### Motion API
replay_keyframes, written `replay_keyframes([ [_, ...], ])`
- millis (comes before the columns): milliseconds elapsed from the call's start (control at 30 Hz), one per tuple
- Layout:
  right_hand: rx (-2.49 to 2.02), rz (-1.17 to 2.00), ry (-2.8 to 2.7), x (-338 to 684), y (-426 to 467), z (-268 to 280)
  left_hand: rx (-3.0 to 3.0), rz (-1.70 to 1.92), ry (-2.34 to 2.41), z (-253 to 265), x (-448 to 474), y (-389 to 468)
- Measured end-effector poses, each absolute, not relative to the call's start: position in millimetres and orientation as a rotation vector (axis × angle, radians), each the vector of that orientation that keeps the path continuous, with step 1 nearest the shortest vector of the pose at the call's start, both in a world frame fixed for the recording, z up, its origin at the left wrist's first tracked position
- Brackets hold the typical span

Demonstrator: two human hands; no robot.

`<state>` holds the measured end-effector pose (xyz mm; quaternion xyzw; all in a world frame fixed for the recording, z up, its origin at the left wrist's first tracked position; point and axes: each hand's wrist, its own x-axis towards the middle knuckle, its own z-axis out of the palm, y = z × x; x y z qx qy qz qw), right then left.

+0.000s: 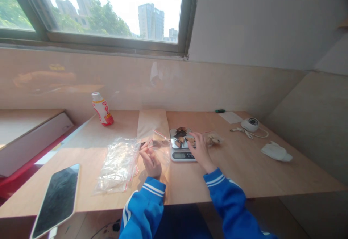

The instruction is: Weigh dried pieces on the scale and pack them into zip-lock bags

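Left of centre, near the tabletop's (244,173) front edge, crinkled clear bags (116,164) lie flat. The left hand (151,163) seems to pinch a glossy red-sealed bag (162,152). Rightward, a scale (183,155), long axis front-to-back, bears curled brown pieces (179,134); the right hand (201,150), nearer, arches over their right side, grip unclear.
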<state>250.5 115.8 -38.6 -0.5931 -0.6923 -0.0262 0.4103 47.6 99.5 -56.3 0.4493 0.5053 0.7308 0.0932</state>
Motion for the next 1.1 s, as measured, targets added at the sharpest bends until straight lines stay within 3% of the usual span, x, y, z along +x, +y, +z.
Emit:
replay_keyframes([
  [367, -1.606, 0.001, -1.647, 264.8, 121.4, -46.2, 1.33, 2.183, 1.41, -57.3, 48.8, 100.5],
  [567, -1.379, 0.192, -1.438, 232.6, 111.6, 4.6, 1.38, 2.171, 1.427, -53.5, 49.4, 98.6],
  [800, -1.049, 0.382, -1.765, 175.4, 97.5, 51.5, 1.386, 2.15, 1.43, -54.2, 50.1, 98.2],
  [1100, -1.353, 0.176, -1.763, 202.6, 122.6, -13.7, 1.364, 2.156, 1.461, -56.1, 50.5, 99.1],
])
